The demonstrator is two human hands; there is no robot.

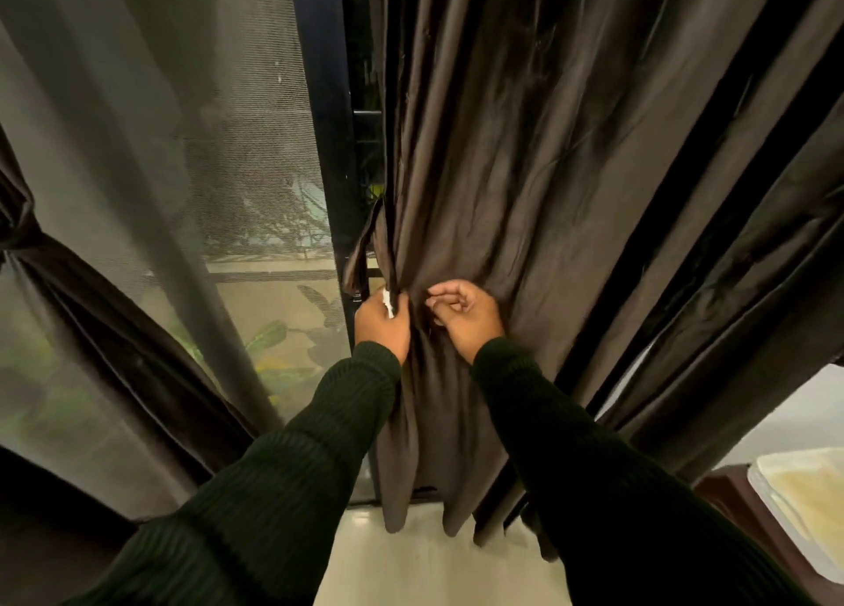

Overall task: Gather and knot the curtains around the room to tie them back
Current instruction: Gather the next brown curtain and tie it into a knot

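Note:
A dark brown curtain [525, 158] hangs in folds ahead of me, right of the black door frame. My left hand [381, 324] grips its left edge, bunching the cloth, with a small white item pinched against it. My right hand [463, 315] is just to the right, fingers curled into the gathered folds at the same height. Below my hands the loose ends hang down to the floor. At the far left another brown curtain [55, 276] is gathered and knotted.
A sheer grey curtain [150, 158] covers the glass at the left, with plants outside. The black door frame [329, 139] stands between the curtains. A pale tray [804, 505] on a dark surface sits at the lower right. Light floor [434, 560] lies below.

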